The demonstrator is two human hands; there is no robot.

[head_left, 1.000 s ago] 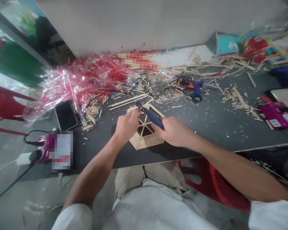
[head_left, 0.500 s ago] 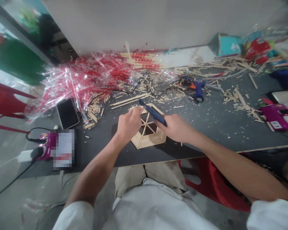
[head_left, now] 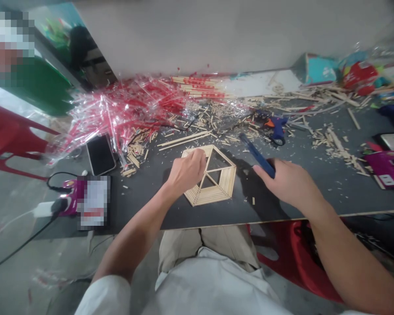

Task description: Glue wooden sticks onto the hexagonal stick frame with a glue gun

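Observation:
A hexagonal frame of wooden sticks [head_left: 216,186] lies flat on the dark table [head_left: 295,157] in front of me. My left hand [head_left: 186,171] rests on its left edge, fingers curled and pinched on the frame's sticks. My right hand [head_left: 287,181] is to the right of the frame, off it, closed around a dark blue cutter tool [head_left: 258,155] whose tip points up and left.
A pile of red-and-clear wrappers [head_left: 118,113] and loose wooden sticks [head_left: 187,139] cover the table's far side. A phone [head_left: 100,154] lies at left, a blue glue gun [head_left: 276,127] behind, a purple box [head_left: 385,168] at right. A red chair [head_left: 9,140] stands at left.
My right hand with the blue tool has moved right, away from over the frame. My left hand stays on the frame's left edge. The view has shifted slightly.

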